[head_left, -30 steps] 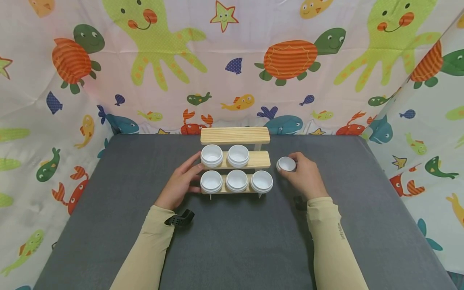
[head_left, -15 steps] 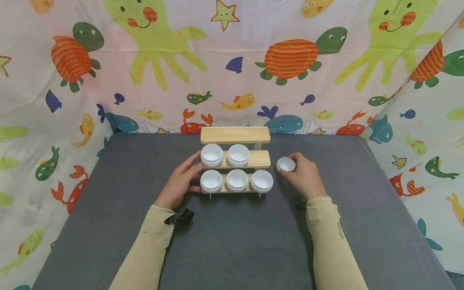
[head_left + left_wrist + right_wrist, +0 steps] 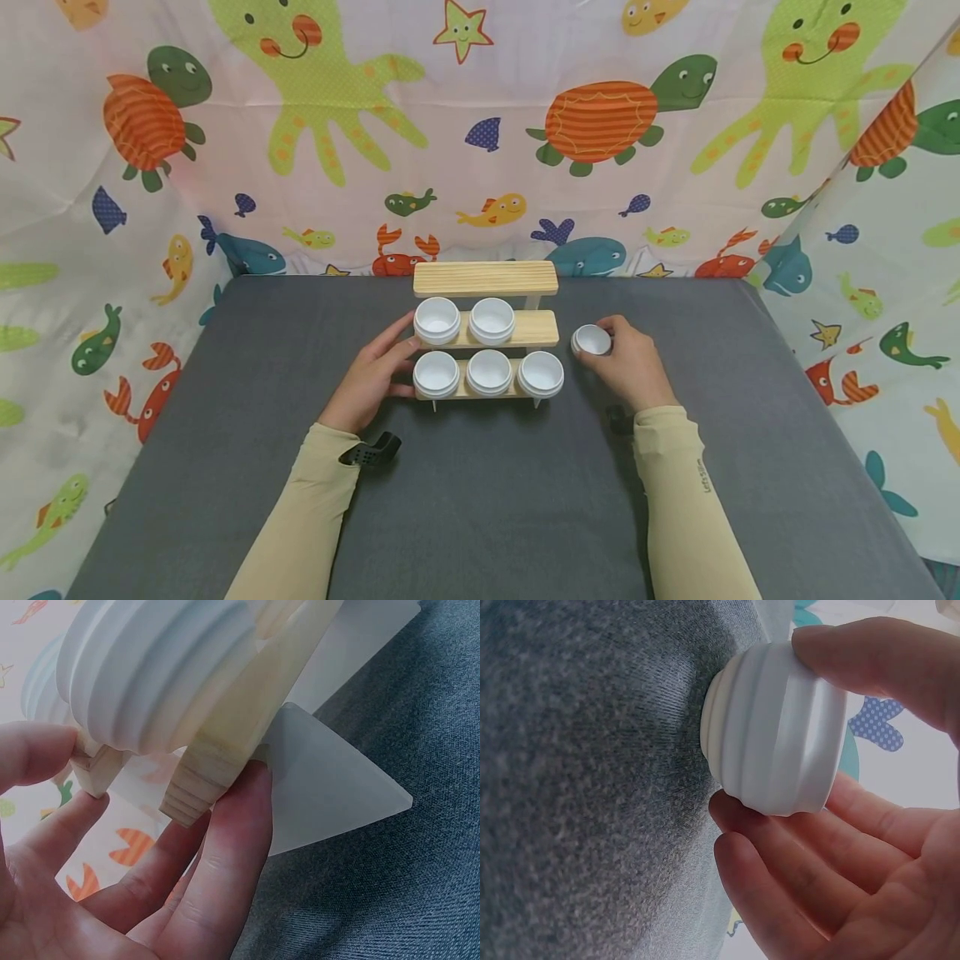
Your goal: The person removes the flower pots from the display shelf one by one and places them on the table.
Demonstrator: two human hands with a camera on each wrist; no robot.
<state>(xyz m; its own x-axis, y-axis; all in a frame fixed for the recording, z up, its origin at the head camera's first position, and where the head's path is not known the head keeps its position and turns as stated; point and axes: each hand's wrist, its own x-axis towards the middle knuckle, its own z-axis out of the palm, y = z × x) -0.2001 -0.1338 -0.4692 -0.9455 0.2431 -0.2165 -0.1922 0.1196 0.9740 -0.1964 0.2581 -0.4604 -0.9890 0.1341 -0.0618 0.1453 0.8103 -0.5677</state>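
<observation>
A three-tier wooden rack (image 3: 486,280) with clear side supports stands at the back middle of the table. Three white ribbed cups (image 3: 490,372) sit along its lowest shelf, and two more (image 3: 492,322) on the left and middle of the middle shelf. My left hand (image 3: 367,379) grips the rack's left end, with thumb and fingers on the shelf ends (image 3: 196,769). To the right of the rack, my right hand (image 3: 633,358) pinches another white ribbed cup (image 3: 780,727) between thumb and fingers. That cup is upright, its base at or just above the cloth; contact is hard to tell.
Dark grey cloth (image 3: 495,508) covers the table. The rack's top shelf bears no cups, and the right part of its middle shelf (image 3: 537,327) shows bare wood. Behind and at both sides hang curtains (image 3: 465,108) printed with sea animals.
</observation>
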